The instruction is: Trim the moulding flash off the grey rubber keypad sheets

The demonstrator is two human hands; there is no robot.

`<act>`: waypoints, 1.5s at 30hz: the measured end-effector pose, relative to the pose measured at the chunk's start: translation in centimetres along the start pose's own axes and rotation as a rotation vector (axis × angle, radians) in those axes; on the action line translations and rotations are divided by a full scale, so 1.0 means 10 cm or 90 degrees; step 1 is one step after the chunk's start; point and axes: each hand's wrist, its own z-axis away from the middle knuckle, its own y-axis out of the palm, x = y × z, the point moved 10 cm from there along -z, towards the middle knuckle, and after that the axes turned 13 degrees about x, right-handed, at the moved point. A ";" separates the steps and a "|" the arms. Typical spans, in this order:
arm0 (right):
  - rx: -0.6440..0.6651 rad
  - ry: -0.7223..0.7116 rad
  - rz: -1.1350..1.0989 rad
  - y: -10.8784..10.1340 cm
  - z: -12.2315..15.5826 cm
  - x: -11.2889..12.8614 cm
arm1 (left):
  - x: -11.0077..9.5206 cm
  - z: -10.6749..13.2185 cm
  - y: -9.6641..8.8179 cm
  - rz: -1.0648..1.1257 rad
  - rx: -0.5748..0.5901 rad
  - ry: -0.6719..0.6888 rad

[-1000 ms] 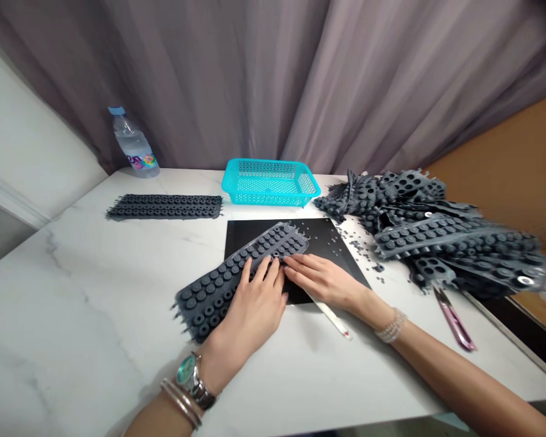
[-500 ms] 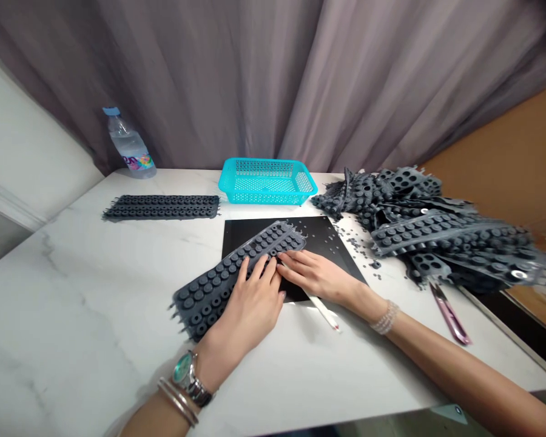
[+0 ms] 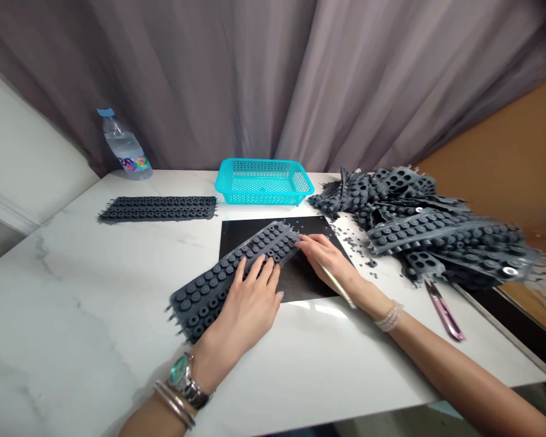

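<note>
My left hand (image 3: 250,297) lies with its fingers spread over a dark grey moulded rubber strip (image 3: 218,276) covered in rows of round caps and rings. The strip slants across a black mat (image 3: 295,282). In my right hand (image 3: 330,261) is a slim white stick-shaped tool (image 3: 337,284), its back end pointing toward me. The fingers pinch it near the far right corner of the strip; the tool's tip is hidden by them.
A second rubber strip (image 3: 159,207) lies at the left, near a turquoise basket (image 3: 266,198) and a water bottle (image 3: 126,149). To the right are a heap of rubber strips (image 3: 441,233), scattered small dark bits (image 3: 355,246) and pink thread snips (image 3: 443,311).
My right hand has moved right and away from my left hand, to the strip's far right corner, carrying the white tool. My left hand stays on the strip. The view has shifted slightly.
</note>
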 end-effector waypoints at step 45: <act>0.101 -0.262 0.148 0.14 0.15 0.59 | -0.02 -0.05 -0.02 0.048 -0.009 0.047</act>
